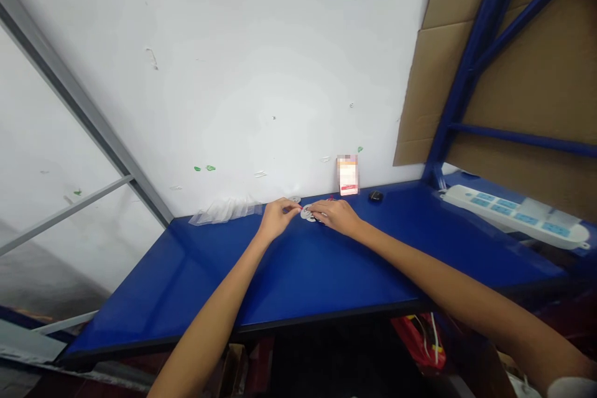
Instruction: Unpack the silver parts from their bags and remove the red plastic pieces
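Note:
Several flat, light-grey discs (pixel 306 214) lie between my two hands near the back edge of the blue table. My left hand (pixel 277 217) is closed in a pinch at their left side, thumb and forefinger together. A tiny red bit shows at those fingertips, too small to name. From the right, my right hand (pixel 341 216) has its fingers bent over the discs and gripping at their edge, which hides part of them. Another grey disc (pixel 295 199) lies just behind my left hand. Something small and red (pixel 331 199) shows behind my right hand.
Clear plastic bags (pixel 226 210) lie at the back left of the blue table (pixel 298 286). A lit phone (pixel 347 175) leans on the wall, beside a small black object (pixel 375 196). At right are a white power strip (pixel 515 214) and a blue metal frame (pixel 466 84).

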The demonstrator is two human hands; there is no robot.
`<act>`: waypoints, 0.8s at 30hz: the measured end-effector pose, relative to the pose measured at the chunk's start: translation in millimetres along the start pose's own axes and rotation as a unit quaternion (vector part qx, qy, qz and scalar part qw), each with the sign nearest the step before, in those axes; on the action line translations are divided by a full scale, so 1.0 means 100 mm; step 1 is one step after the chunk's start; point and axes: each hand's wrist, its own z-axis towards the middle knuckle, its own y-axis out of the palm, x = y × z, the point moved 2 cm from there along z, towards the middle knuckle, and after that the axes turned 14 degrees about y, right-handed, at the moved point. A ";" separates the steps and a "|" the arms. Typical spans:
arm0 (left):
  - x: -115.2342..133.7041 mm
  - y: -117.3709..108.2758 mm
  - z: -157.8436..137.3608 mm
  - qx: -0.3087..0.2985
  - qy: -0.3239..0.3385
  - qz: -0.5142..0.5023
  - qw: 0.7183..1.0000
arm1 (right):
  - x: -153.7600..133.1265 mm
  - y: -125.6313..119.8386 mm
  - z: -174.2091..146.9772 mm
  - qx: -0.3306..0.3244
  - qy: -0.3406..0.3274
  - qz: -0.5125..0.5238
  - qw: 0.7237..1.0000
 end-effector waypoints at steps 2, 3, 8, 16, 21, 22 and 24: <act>0.03 0.09 -0.03 -0.022 0.012 0.031 0.999 | 0.00 0.02 -0.02 0.006 0.002 0.043 0.999; 0.03 0.13 -0.04 -0.030 0.015 0.037 0.999 | 0.00 0.03 -0.03 0.010 0.002 0.065 0.998; 0.05 0.16 -0.07 -0.046 0.031 0.055 0.997 | -0.07 0.06 -0.04 0.030 -0.002 0.155 0.987; 0.14 0.09 -0.07 -0.115 0.089 0.127 0.981 | -0.07 0.10 -0.02 0.040 -0.005 0.194 0.980; 0.11 0.16 -0.08 -0.089 0.086 0.101 0.987 | -0.04 0.10 -0.01 0.035 -0.011 0.216 0.976; 0.10 0.18 -0.08 -0.075 0.075 0.086 0.991 | -0.04 0.10 -0.01 0.037 -0.010 0.219 0.975; 0.08 0.20 -0.08 -0.048 0.042 0.045 0.997 | -0.05 0.10 -0.01 0.041 -0.007 0.224 0.974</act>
